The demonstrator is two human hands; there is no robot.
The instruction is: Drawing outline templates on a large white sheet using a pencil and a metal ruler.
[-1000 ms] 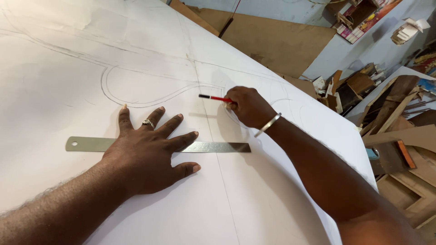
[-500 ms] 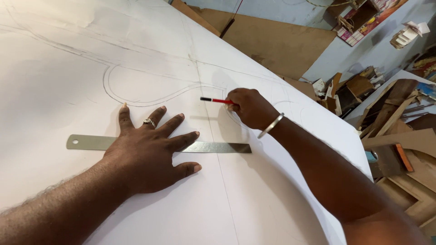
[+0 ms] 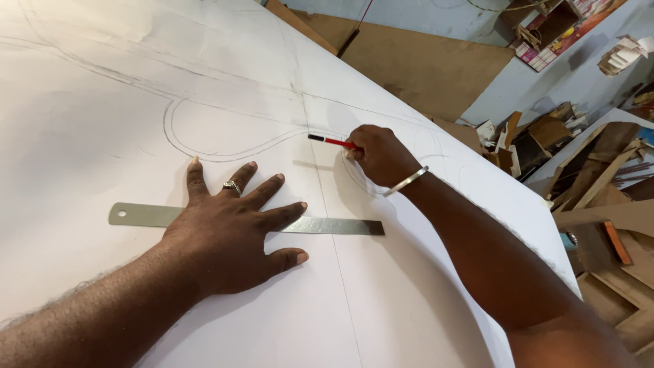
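Pencil [image 3: 332, 142]: red barrel, black end cap, slim; held in my right hand [image 3: 379, 157], fingers closed round it, the capped end pointing left and lying low over the sheet. Its tip is hidden under my fingers, so I cannot tell whether it touches the paper.

White sheet [image 3: 409, 272]: large, covering the worktop, faintly creased. It carries pencilled curves, including a rounded loop [image 3: 178, 140] just left of the pencil, long lines running off toward the far left, and a straight line passing down under the ruler.

Steel ruler [image 3: 327, 226]: flat, grey, with a hole at its left end, lying across the sheet nearer to me than the pencil. My left hand [image 3: 228, 235] rests on its middle, fingers spread and pressed flat, a ring [image 3: 231, 185] on one finger.

Bangle [image 3: 406, 181]: silver, on my right wrist.

Brown boards [image 3: 422, 61]: leaning beyond the sheet's far edge. Wood offcuts [image 3: 599, 170]: piled at right.
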